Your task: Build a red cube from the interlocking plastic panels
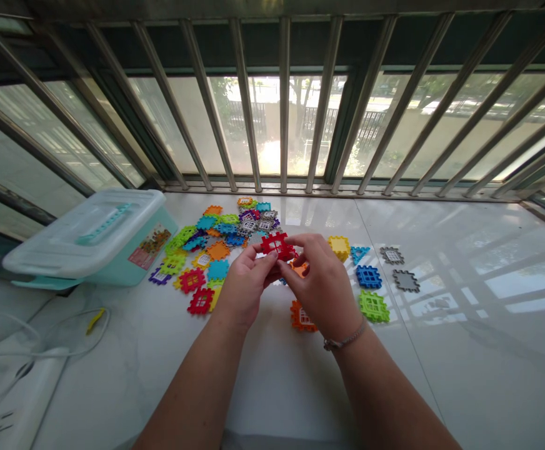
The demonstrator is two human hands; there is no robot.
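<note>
Mid-frame, I read the left hand [244,284] and right hand [322,284] both pinching a red plastic waffle block [277,245] by its edges, above the white stone counter [441,375]. Risk: a slipped pinch could drop it toward the orange block [303,317] or the loose heap of blocks [211,250].

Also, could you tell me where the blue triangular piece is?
In the head view, the triangular piece lies right of the yellow tile, past the right hand.

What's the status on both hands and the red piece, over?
Left hand, right hand: fingers on red plastic tile. Orange tile just below right hand.
</note>
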